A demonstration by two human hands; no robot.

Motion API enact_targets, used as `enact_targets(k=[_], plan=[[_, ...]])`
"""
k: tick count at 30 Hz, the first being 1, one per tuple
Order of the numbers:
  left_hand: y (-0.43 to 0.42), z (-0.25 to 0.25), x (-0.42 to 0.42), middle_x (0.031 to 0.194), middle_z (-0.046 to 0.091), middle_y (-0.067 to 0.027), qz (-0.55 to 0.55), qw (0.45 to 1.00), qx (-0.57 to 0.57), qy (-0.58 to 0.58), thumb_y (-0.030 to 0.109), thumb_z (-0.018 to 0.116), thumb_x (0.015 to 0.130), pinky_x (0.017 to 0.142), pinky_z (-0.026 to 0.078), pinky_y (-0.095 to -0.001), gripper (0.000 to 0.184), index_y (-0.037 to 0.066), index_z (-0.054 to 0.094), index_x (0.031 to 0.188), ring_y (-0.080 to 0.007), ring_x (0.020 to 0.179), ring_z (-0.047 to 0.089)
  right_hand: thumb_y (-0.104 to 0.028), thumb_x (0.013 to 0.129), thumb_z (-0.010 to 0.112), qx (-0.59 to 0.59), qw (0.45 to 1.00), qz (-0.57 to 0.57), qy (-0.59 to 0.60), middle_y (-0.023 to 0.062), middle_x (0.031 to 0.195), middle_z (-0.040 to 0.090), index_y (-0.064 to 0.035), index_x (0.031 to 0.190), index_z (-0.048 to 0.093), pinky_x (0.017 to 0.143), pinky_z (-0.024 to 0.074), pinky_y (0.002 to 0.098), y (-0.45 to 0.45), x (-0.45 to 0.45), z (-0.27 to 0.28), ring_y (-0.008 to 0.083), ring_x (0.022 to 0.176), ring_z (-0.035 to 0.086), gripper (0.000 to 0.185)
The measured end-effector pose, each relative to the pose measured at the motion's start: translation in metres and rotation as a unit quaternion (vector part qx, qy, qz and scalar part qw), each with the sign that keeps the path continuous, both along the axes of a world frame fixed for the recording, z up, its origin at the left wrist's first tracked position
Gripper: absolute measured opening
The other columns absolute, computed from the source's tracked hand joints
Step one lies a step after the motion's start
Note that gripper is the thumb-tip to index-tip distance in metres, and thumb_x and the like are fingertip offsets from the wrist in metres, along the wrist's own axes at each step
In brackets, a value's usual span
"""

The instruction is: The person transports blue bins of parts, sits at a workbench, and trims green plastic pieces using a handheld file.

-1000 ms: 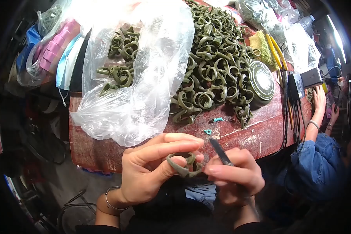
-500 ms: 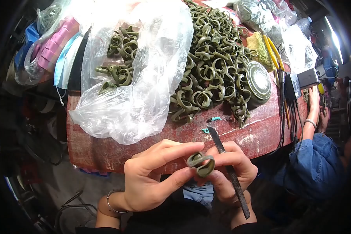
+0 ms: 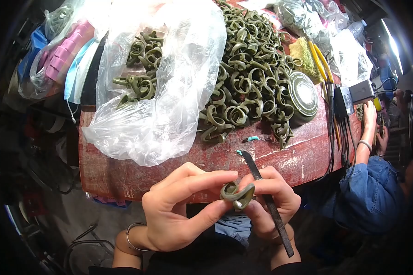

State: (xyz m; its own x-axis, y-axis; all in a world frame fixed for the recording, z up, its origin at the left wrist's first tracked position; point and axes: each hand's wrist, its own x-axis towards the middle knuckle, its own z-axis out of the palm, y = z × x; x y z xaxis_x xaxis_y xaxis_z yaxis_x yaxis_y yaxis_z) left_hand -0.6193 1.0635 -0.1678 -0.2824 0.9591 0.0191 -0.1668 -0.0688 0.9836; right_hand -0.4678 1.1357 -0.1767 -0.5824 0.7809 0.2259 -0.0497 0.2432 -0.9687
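Observation:
My left hand pinches a dark green, curled ring between thumb and index finger, above the near edge of the table. On the ring's other side, my right hand supports it with its fingertips. Lying across those right fingers is a long, flat, dark tool, perhaps a file; its upper tip points at a small turquoise bit on the table. Beyond my hands rises a large pile of similar green rings.
A clear plastic bag with several green pieces covers the table's left side. Right of the pile are a round tin, a sponge, yellow-handled pliers and cables. A co-worker's arm is at far right.
The green ring has turned between my fingertips, so its loop now faces differently. Both hands have shifted only slightly, with the tool still in my right hand.

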Motion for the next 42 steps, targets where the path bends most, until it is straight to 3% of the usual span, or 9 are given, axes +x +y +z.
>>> enact_targets(k=[7, 10, 14, 16, 20, 25, 34, 36, 42], plan=[[-0.004, -0.002, 0.004, 0.087, 0.055, -0.0089, 0.048, 0.996, 0.008, 0.076, -0.009, 0.068, 0.066, 0.066, 0.050, -0.0209, 0.038, -0.002, 0.061, 0.103, -0.0119, 0.075, 0.060, 0.004, 0.073, 0.065, 0.002, 0.999, -0.023, -0.027, 0.0152, 0.084, 0.060, 0.0022, 0.101, 0.059, 0.063, 0.0490, 0.0267, -0.002, 0.008, -0.002, 0.0186, 0.072, 0.060, 0.028], [-0.004, 0.001, 0.006, 0.086, 0.055, -0.0091, 0.086, 0.984, 0.017, 0.156, -0.010, 0.069, 0.063, 0.064, 0.051, -0.0229, 0.040, -0.001, 0.062, 0.101, -0.0139, 0.074, 0.060, 0.002, 0.077, 0.062, -0.091, 0.993, -0.077, -0.001, 0.0163, 0.085, 0.060, 0.0038, 0.106, 0.056, 0.064, 0.0501, 0.0272, -0.007, 0.006, 0.008, 0.0190, 0.070, 0.060, 0.029], [-0.005, -0.007, 0.007, 0.089, 0.053, -0.0100, 0.103, 0.956, 0.111, 0.252, -0.012, 0.069, 0.061, 0.064, 0.052, -0.0255, 0.041, -0.001, 0.062, 0.100, -0.0193, 0.075, 0.061, -0.008, 0.082, 0.060, -0.025, 0.998, -0.028, 0.047, 0.0187, 0.079, 0.064, 0.0058, 0.108, 0.054, 0.059, 0.0516, 0.0289, -0.008, 0.016, 0.016, 0.0206, 0.066, 0.064, 0.030], [-0.005, -0.009, 0.004, 0.093, 0.051, -0.0119, 0.075, 0.949, 0.159, 0.261, -0.012, 0.068, 0.062, 0.065, 0.052, -0.0279, 0.043, -0.005, 0.057, 0.103, -0.0252, 0.081, 0.062, -0.023, 0.087, 0.053, 0.068, 0.996, 0.002, 0.050, 0.0217, 0.061, 0.060, 0.0046, 0.111, 0.045, 0.046, 0.0518, 0.0314, -0.005, 0.020, 0.005, 0.0234, 0.048, 0.061, 0.038], [-0.008, -0.008, 0.005, 0.093, 0.051, -0.0135, 0.077, 0.941, 0.183, 0.274, -0.010, 0.068, 0.064, 0.065, 0.053, -0.0294, 0.042, -0.008, 0.054, 0.104, -0.0289, 0.081, 0.062, -0.016, 0.087, 0.053, 0.057, 0.995, 0.064, 0.054, 0.0284, 0.067, 0.060, 0.0059, 0.100, 0.045, 0.046, 0.0526, 0.0324, -0.004, 0.026, 0.017, 0.0276, 0.053, 0.063, 0.026], [-0.008, -0.012, 0.003, 0.092, 0.052, -0.0143, 0.082, 0.941, 0.205, 0.256, -0.011, 0.068, 0.064, 0.064, 0.053, -0.0292, 0.040, -0.006, 0.054, 0.101, -0.0294, 0.082, 0.062, -0.012, 0.085, 0.055, 0.070, 0.986, 0.119, 0.093, 0.0285, 0.070, 0.060, 0.0061, 0.098, 0.047, 0.047, 0.0528, 0.0326, 0.003, 0.020, 0.017, 0.0282, 0.059, 0.065, 0.024], [-0.007, -0.006, 0.004, 0.091, 0.053, -0.0109, 0.069, 0.988, 0.075, 0.119, -0.011, 0.070, 0.063, 0.062, 0.050, -0.0206, 0.043, -0.002, 0.058, 0.103, -0.0111, 0.070, 0.058, -0.020, 0.085, 0.057, 0.041, 0.993, 0.043, 0.105, 0.0198, 0.060, 0.061, 0.0028, 0.085, 0.050, 0.043, 0.0519, 0.0304, -0.005, 0.011, 0.018, 0.0255, 0.053, 0.064, 0.024], [-0.008, -0.005, 0.001, 0.092, 0.053, -0.0108, 0.056, 0.985, 0.066, 0.149, -0.011, 0.069, 0.064, 0.061, 0.049, -0.0203, 0.043, -0.002, 0.058, 0.104, -0.0111, 0.070, 0.057, -0.021, 0.084, 0.058, 0.074, 0.990, 0.041, 0.111, 0.0179, 0.058, 0.060, 0.0028, 0.085, 0.050, 0.042, 0.0516, 0.0297, -0.005, 0.010, 0.014, 0.0246, 0.051, 0.063, 0.025], [-0.006, 0.001, -0.002, 0.092, 0.057, -0.0119, 0.033, 0.971, 0.078, 0.223, -0.013, 0.065, 0.066, 0.059, 0.048, -0.0211, 0.043, -0.003, 0.058, 0.107, -0.0117, 0.070, 0.057, -0.012, 0.076, 0.067, -0.007, 0.992, -0.005, 0.127, 0.0144, 0.069, 0.065, 0.0040, 0.083, 0.061, 0.048, 0.0498, 0.0281, -0.012, 0.008, 0.015, 0.0228, 0.055, 0.063, 0.018]])
